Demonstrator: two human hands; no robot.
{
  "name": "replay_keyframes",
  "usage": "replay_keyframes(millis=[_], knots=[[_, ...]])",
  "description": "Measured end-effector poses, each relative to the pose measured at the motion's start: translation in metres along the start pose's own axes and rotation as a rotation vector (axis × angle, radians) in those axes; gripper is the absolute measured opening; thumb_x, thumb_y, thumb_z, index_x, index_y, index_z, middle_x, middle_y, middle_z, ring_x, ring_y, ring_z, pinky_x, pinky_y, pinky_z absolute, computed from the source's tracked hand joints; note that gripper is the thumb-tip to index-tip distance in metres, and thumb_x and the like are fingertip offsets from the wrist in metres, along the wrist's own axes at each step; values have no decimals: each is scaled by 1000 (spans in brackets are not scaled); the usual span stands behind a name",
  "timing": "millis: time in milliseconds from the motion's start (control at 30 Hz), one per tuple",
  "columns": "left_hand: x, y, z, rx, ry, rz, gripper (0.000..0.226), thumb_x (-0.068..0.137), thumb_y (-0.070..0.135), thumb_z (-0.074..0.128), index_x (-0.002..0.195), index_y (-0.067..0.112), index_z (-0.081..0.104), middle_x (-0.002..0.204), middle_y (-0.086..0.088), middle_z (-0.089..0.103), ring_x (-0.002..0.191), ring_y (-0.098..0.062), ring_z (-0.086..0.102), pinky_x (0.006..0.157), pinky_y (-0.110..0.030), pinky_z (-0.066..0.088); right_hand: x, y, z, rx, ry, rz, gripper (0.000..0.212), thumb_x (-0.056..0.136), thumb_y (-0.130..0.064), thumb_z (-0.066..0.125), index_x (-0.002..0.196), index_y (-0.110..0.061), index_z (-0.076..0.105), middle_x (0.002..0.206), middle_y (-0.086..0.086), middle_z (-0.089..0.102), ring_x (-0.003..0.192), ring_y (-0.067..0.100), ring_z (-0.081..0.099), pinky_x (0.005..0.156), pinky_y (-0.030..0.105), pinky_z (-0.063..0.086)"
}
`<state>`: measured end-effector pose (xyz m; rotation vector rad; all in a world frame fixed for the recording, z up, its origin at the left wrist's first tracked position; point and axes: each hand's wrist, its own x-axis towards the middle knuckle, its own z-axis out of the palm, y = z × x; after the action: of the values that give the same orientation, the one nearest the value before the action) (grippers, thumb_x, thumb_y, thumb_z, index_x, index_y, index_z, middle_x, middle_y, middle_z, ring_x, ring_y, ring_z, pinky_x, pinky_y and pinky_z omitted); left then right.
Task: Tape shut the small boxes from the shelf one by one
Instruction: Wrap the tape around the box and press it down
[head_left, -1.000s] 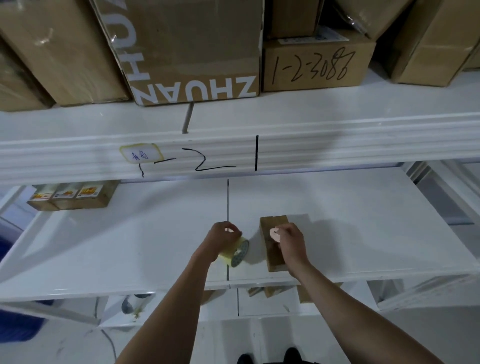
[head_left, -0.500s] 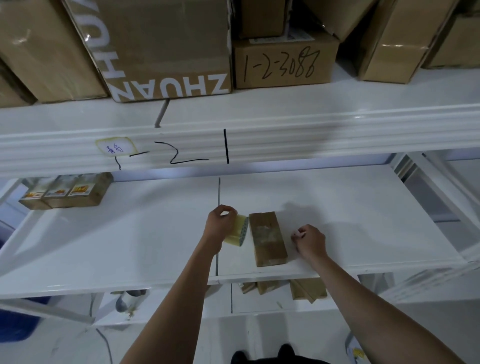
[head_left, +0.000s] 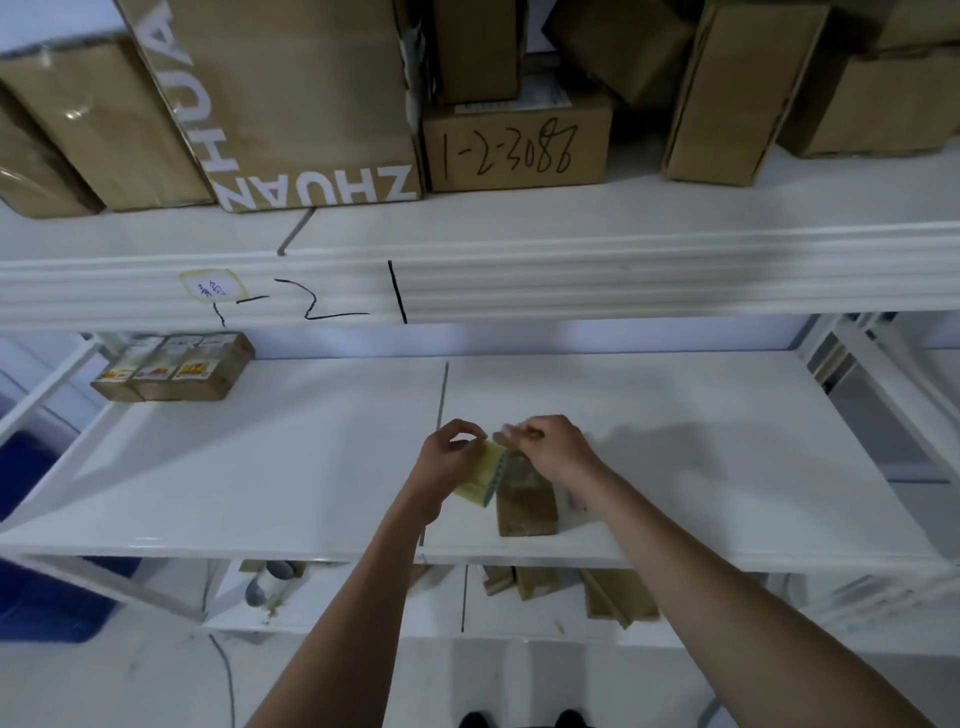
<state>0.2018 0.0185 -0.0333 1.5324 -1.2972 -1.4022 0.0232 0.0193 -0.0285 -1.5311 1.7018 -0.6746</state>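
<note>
— Two hands at once: what are they doing around the small box (head_left: 525, 501)?

— The small box is lying on the white shelf (head_left: 675, 467), close to its front edge, just right of the seam between the two boards. The left hand (head_left: 451, 462) is gripping the tape roll (head_left: 482, 475), fingers curled round it, and the roll is touching the box's left side. The right hand (head_left: 558, 449) is sitting over the box's far end with its fingers (head_left: 519, 432) curled, seemingly pinching the tape's free end, though the strip itself is too blurred to be sure.

— What else is standing near the box?

— Far to its left, at the back of the same shelf, a labelled pack of boxes (head_left: 174, 366) is lying. Above it, on the upper shelf, a big carton printed ZHUAN (head_left: 291, 104) and a carton handwritten 1-2-3088 (head_left: 514, 145) are standing among other cartons. Below the box, on the lower shelf, some brown boxes (head_left: 571, 592) are showing.

— Anything hard to make out?

— The right hand is hiding the box's far end, the shelf edge is cutting off the lower boxes, and the sticker (head_left: 210, 286) on the beam is unreadable.
</note>
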Motion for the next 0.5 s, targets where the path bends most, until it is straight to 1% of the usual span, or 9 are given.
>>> replay_keyframes(millis=[33, 67, 167, 200, 267, 333, 367, 433, 500], knots=[[-4, 1, 0, 12, -7, 4, 12, 97, 18, 56, 99, 19, 67, 95, -11, 73, 80, -25, 65, 69, -35, 50, 1, -9, 2, 10, -79, -19, 35, 96, -48, 61, 100, -17, 76, 92, -6, 70, 83, 9, 62, 63, 20, 42], [-8, 2, -1, 23, -18, 8, 11, 97, 20, 57, 100, 19, 67, 94, -10, 74, 81, -26, 66, 71, -35, 51, 1, -15, 5, 12, -110, -41, 31, 94, -45, 65, 102, -17, 77, 93, -6, 71, 83, 8, 62, 63, 18, 42], [-19, 2, -8, 38, -27, 20, 9, 95, 21, 59, 98, 20, 67, 90, -8, 74, 79, -24, 67, 71, -33, 52, 1, -22, 12, 7, -115, -59, 17, 92, -30, 72, 98, -17, 80, 92, -3, 73, 83, 10, 65, 65, 18, 48], [-22, 1, -10, 31, -11, 18, 10, 96, 19, 58, 97, 20, 68, 89, -8, 74, 78, -23, 67, 70, -33, 52, 0, -23, 15, 30, -117, -49, 11, 92, -24, 72, 94, -17, 81, 89, -4, 73, 83, 12, 67, 67, 19, 52], [-27, -2, -17, 15, 0, 11, 11, 96, 16, 59, 96, 18, 69, 91, -12, 73, 76, -23, 68, 67, -32, 52, -4, -26, 18, 33, -114, -40, 12, 90, -14, 71, 89, -18, 82, 83, -6, 74, 84, 15, 70, 75, 26, 58], [-32, -5, -25, 19, -67, -8, 8, 94, 17, 66, 102, 19, 70, 97, -14, 74, 83, -28, 70, 72, -38, 55, -8, -29, 23, -36, -105, -55, 10, 89, -17, 73, 88, -21, 82, 82, -8, 73, 86, 16, 69, 81, 30, 57], [-34, -8, -30, 34, -121, -21, 16, 92, 16, 69, 108, 20, 68, 101, -14, 74, 90, -32, 70, 79, -43, 57, -9, -31, 25, -76, -102, -63, 8, 89, -22, 74, 89, -21, 82, 84, -9, 73, 87, 14, 68, 81, 29, 56], [-37, -13, -40, 52, -223, -45, 36, 88, 7, 74, 119, 20, 64, 107, -15, 73, 102, -36, 69, 93, -49, 56, -11, -34, 32, -137, -102, -70, 10, 92, -25, 71, 92, -20, 80, 85, -10, 70, 82, 9, 64, 72, 23, 52], [-41, -19, -49, 56, -268, -48, 44, 85, 4, 76, 123, 22, 61, 110, -19, 72, 106, -39, 67, 96, -54, 54, -14, -39, 42, -209, -109, -70, 14, 96, -23, 66, 97, -15, 77, 86, -7, 67, 77, 5, 60, 62, 18, 45]])
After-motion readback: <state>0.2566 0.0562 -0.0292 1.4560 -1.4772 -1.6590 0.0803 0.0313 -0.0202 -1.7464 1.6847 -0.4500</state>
